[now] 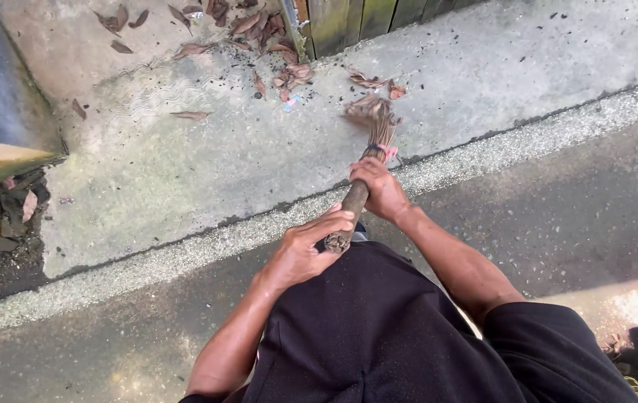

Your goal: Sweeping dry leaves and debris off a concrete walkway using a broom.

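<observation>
Outdoors, on a pale concrete slab (207, 164) edged by darker asphalt (558, 216), both hands grip a stick broom (364, 175), left hand (305, 250) with fingers curled over its butt end, right hand (380, 190) wrapped higher up, bristles near dry leaves (289, 75) by a wooden fence (356, 19).

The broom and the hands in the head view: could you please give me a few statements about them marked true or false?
1. Both hands grip the broom. True.
2. The left hand is at the bristle end. False: it holds the butt end, nearest the body.
3. The right hand is further along the handle. True.
4. Dry leaves lie on the concrete ahead of the bristles. True.
5. The broom lies flat on the ground. False: it is held up.
</observation>
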